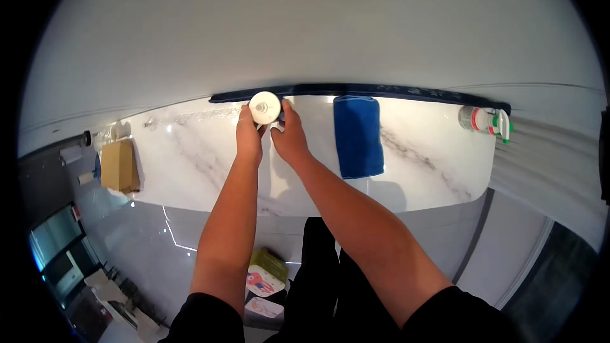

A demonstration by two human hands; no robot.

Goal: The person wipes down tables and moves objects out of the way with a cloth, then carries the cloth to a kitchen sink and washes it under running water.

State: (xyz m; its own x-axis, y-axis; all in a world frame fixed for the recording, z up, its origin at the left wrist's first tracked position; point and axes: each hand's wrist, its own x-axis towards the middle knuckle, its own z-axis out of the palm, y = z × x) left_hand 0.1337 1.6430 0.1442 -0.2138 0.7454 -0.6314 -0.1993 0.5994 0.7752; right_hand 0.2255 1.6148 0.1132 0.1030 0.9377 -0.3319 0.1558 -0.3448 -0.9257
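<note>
Near the back edge of the white marbled table, a round white object (265, 108) with a small raised centre is between my two hands. My left hand (248, 136) is closed against its left side. On the other side, my right hand (291, 133) has its fingers curled at the object's right edge, where a small dark blue part shows. The object's underside is hidden. To the right of my hands a folded blue cloth (358, 137) lies flat on the table (298, 194).
A long dark blue strip (356, 89) runs along the table's back edge by the wall. A spray bottle (483, 121) with a green and white head lies at the far right. At the left end is a brown cardboard box (118, 165). A green-edged box (267, 273) is below the table.
</note>
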